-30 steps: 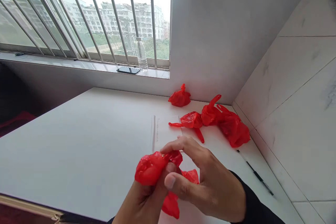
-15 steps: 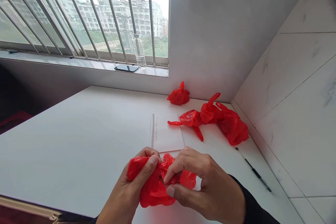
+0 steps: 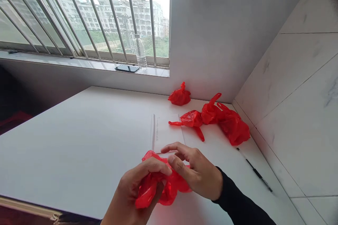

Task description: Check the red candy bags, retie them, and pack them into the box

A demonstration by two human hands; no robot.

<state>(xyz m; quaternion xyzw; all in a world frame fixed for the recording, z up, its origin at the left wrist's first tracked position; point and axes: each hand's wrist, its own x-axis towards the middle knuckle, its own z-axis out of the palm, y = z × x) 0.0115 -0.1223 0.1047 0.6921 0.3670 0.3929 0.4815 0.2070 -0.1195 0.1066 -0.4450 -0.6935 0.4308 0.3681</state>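
A crumpled red plastic bag is gathered between my hands above the near part of the white table. My left hand is closed around its left side, the thumb and fingers pinching the film. Over the bag's upper right, my right hand has its index finger stretched out and its thumb against or just above the plastic. Its lower fingers are hidden, so whether it grips the bag does not show. Just beyond the hands lies a white notebook, with a red bag partly over its corner.
More red bags stand farther back, one knotted near the wall and a larger one at the right. A black pen lies by the tiled wall. On the windowsill are a phone and a clear bottle.
My left hand has turned over the bag, its back now facing up. My right hand has lifted from its pinch on the bag and shifted up, its index finger now extended. The bag has been reshaped.
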